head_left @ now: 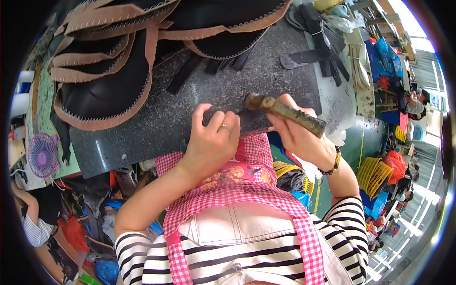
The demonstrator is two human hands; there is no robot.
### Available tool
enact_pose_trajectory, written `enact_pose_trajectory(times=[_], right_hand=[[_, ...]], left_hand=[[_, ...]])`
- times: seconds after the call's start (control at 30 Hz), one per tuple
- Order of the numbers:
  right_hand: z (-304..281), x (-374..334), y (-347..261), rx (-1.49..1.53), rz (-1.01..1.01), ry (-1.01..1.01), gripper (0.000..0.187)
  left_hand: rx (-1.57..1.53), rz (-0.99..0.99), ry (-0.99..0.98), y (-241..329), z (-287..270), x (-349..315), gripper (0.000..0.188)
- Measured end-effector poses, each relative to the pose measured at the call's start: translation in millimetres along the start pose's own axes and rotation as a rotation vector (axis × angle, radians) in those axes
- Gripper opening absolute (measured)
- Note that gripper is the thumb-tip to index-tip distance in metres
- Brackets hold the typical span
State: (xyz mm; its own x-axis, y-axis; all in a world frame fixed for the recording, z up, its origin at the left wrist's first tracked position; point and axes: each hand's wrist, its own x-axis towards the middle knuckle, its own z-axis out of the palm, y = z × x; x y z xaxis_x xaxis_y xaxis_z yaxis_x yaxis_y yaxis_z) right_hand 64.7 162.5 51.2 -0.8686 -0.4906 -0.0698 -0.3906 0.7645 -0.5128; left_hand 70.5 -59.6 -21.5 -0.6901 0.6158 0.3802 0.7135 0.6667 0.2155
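Note:
Both my hands are over the near edge of a speckled dark grey work slab [175, 114]. My right hand [299, 135] is closed around a worn, brown-stained hammer [289, 113], which lies slantwise above the edge. My left hand [211, 137], wearing a ring, has its fingers curled at a dark strip [249, 115] just left of the hammer; its index finger is raised. The strip's held end is hidden behind my fingers. Large black leather pieces with stitched tan edging [107, 97] are piled at the far left of the slab.
Loose black strips [185, 73] lie beside the pile, and a bundle of dark strips [323, 52] sits at far right. A purple fan [42, 154] stands at left. Yellow baskets [373, 173] are on the green floor at right. Another person's arm [31, 204] shows at lower left.

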Motion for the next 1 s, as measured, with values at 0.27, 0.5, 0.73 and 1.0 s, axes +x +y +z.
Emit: enact_pose_trajectory(times=[0.27,0.5,0.73,1.0], right_hand=[[-2.6,11.0,-6.4,0.033,-0.032,0.042,0.016],[-3.7,12.9,-11.7,0.065,0.030,-0.011,0.024],[4.9,11.7,-21.1,0.052,0.101,-0.121,0.025],[14.4,19.0,-31.6,-0.010,-0.091,-0.075,0.022]], left_hand=[[-0.006,0.015,-0.028,-5.3,-9.3,-11.3,0.023],[-0.075,0.006,-0.042,-13.9,-16.5,-18.6,0.021],[-0.168,-0.034,-0.013,-21.5,-20.9,-26.3,0.024],[-0.259,0.006,-0.043,-33.7,-29.5,-29.5,0.017]])
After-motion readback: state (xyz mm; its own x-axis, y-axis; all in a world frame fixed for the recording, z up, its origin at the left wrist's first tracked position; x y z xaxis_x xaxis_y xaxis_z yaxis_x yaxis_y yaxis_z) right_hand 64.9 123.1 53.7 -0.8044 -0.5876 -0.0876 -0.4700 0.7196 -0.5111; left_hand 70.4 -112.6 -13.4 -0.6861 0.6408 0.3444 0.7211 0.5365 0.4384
